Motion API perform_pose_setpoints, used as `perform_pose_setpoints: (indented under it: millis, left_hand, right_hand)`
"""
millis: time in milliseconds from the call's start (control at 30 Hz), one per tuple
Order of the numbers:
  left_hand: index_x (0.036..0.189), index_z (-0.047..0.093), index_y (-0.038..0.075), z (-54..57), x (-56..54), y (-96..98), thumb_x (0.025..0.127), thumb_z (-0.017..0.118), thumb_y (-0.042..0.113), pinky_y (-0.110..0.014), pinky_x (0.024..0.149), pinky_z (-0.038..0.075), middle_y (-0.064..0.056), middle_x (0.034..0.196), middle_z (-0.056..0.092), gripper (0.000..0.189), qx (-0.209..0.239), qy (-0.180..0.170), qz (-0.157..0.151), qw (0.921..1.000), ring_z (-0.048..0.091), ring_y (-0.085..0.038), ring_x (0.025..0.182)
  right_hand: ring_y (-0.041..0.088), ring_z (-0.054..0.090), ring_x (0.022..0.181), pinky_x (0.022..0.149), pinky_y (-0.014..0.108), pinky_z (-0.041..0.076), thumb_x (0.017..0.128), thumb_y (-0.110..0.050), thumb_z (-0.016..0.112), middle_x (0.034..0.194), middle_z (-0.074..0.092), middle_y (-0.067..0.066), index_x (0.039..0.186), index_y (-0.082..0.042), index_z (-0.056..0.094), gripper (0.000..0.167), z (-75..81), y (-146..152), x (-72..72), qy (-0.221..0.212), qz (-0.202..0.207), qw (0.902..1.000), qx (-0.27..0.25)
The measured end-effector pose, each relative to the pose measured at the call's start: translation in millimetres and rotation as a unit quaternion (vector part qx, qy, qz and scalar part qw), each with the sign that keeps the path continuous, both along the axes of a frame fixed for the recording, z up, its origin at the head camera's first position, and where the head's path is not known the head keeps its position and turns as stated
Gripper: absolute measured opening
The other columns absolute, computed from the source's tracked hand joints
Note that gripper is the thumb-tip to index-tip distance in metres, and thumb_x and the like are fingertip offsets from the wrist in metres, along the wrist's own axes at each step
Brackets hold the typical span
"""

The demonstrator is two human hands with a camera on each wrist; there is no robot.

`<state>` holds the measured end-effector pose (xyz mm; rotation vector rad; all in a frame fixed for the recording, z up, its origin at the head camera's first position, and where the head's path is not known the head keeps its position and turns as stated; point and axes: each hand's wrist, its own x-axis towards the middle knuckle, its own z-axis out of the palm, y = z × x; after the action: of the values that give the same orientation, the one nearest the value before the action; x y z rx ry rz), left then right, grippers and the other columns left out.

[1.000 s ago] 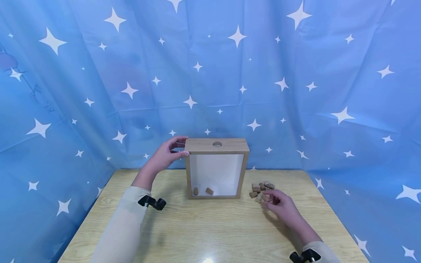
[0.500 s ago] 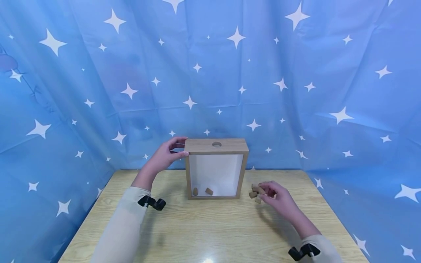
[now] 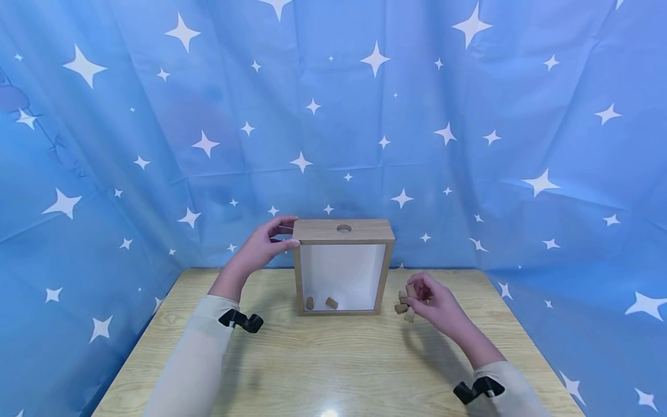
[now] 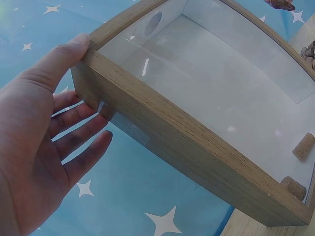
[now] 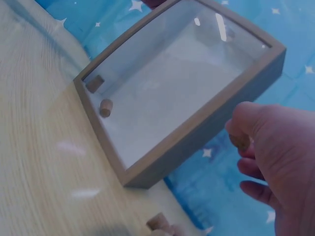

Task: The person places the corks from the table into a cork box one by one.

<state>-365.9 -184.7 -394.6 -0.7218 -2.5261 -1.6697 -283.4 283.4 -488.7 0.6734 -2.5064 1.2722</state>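
Note:
A shallow wooden shadow box [image 3: 344,230] with a clear front and a round hole in its top stands upright on the table. Two corks [image 3: 332,303] lie inside at its bottom. My left hand [image 3: 260,248] holds the box's upper left corner, thumb on the front edge, fingers at the side and back. Between thumb and fingers, my right hand [image 3: 438,304] pinches a cork [image 5: 239,142], just above a small pile of corks [image 3: 400,309] right of the box. The hand hides part of that pile.
The light wooden table [image 3: 323,359] reaches back to a blue curtain [image 3: 333,133] with white stars. That curtain also hangs along both sides. Each sleeve carries a black camera mount [image 3: 241,321] near the wrist.
My right hand has picked a cork from the pile and risen slightly up and back with it. My left hand and the box have stayed put.

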Motion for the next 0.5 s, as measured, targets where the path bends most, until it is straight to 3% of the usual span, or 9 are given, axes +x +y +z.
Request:
perform_pose_setpoints:
  millis: [233, 500]
  left_hand:
    - [0.159, 0.058, 0.029, -0.5, 0.7, -0.8, 0.101, 0.084, 0.043, -0.059, 0.111, 0.055, -0.004, 0.153, 0.059, 0.065, -0.001, -0.003, 0.005, 1.0, 0.055, -0.032, 0.146]
    - [0.159, 0.057, 0.027, 0.3, 0.5, 0.5, 0.101, 0.084, 0.043, -0.059, 0.112, 0.054, -0.004, 0.153, 0.059, 0.066, -0.005, -0.003, 0.004, 1.0, 0.055, -0.033, 0.146]
  right_hand:
    - [0.019, 0.064, 0.088, 0.07, 0.032, 0.056, 0.101, 0.001, 0.078, 0.1, 0.066, 0.004, 0.121, -0.009, 0.059, 0.029, 15.5, -8, -3.3, -0.01, 0.006, 0.9999, 0.009]
    - [0.023, 0.067, 0.102, 0.083, 0.033, 0.059, 0.102, -0.002, 0.079, 0.112, 0.071, 0.005, 0.115, -0.011, 0.061, 0.024, 40.0, -15, -4.1, -0.013, -0.004, 0.9999, -0.001]
